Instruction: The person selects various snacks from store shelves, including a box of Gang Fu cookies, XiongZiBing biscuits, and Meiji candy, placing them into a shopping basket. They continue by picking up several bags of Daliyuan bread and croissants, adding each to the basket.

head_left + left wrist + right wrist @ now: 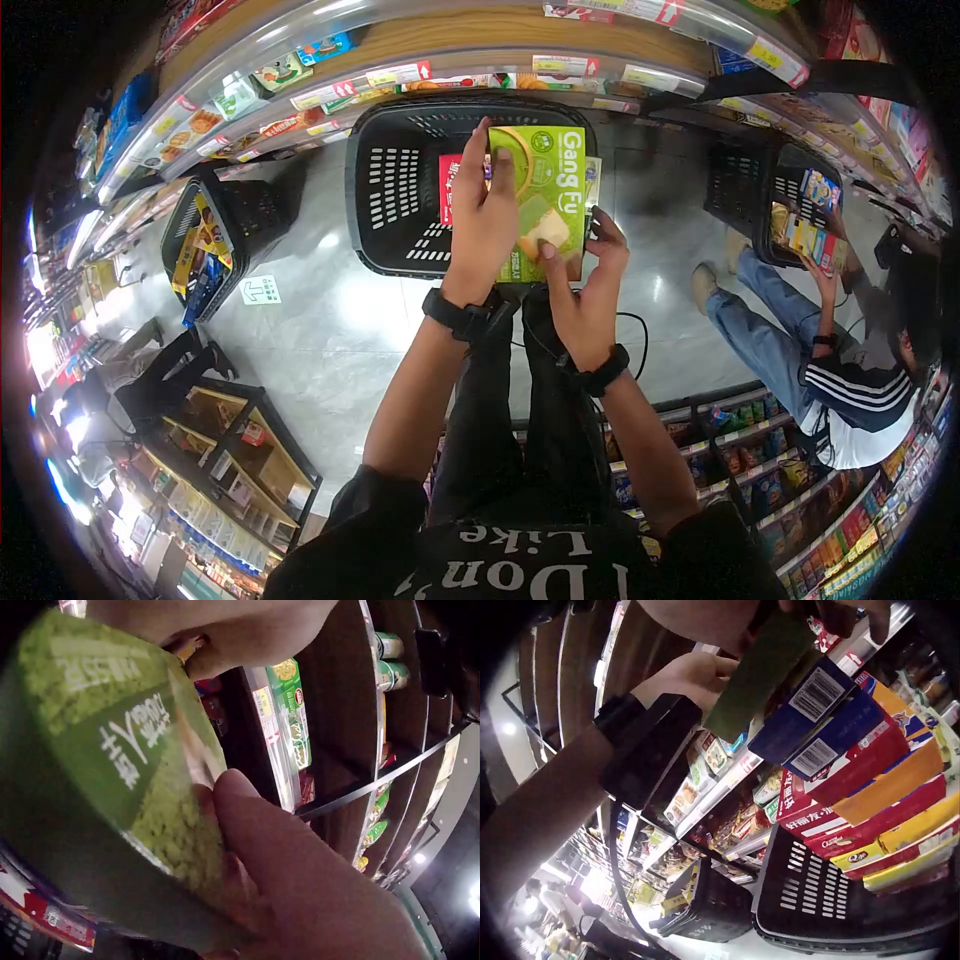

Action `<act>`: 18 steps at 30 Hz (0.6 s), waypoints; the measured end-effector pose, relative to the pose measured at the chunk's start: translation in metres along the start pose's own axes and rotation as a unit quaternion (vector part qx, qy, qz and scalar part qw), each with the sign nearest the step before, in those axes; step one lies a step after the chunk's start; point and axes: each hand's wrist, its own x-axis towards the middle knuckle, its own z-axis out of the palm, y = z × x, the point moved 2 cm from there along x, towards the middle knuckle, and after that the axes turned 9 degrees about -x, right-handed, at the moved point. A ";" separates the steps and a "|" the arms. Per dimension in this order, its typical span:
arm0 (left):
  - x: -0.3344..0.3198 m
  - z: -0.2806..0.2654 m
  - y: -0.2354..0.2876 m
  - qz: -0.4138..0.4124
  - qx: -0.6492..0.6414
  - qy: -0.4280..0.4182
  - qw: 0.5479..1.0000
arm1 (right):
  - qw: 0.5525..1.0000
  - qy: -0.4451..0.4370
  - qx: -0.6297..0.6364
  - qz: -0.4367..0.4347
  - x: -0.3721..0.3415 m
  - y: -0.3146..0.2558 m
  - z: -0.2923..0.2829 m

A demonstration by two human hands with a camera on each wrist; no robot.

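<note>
A green box [560,160] is held over the black basket [365,215], its printed face turned up in the head view. My left hand [484,225] grips its left side, fingers lying over the front. At the lower right, my right hand [588,295] pinches it, thumb on the face and fingers by the right edge. The left wrist view shows the green box [112,765] close up with my left thumb on it. In the right wrist view, blue boxes [817,694] with barcodes stand beside red boxes [870,761] in the basket.
Stocked shelves [480,70] run beyond the basket. Another loaded basket [205,240] stands on the floor at left. At right, a person in jeans [770,320] reaches towards a basket [765,195]. A wooden display unit [235,450] is at lower left, and a cable lies by my legs.
</note>
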 end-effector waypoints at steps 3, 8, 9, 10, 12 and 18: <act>-0.005 0.011 -0.002 -0.009 -0.025 0.001 1.000 | 0.998 -0.002 -0.062 -0.010 0.002 0.002 -0.012; -0.002 0.007 -0.003 -0.026 -0.033 0.006 0.999 | 0.996 -0.001 -0.088 -0.021 0.003 0.002 -0.010; -0.001 0.005 -0.006 -0.020 -0.034 0.010 0.999 | 0.996 -0.004 -0.089 -0.026 0.003 0.002 -0.010; 0.000 0.003 -0.009 -0.014 -0.036 0.015 0.999 | 0.995 -0.008 -0.091 -0.031 0.004 0.002 -0.010; -0.001 0.001 -0.006 -0.023 -0.047 0.025 0.998 | 0.996 -0.012 -0.087 -0.028 0.005 0.000 -0.010; -0.022 -0.033 0.024 -0.060 -0.047 0.111 0.991 | 0.999 -0.008 -0.047 0.018 -0.006 -0.002 -0.019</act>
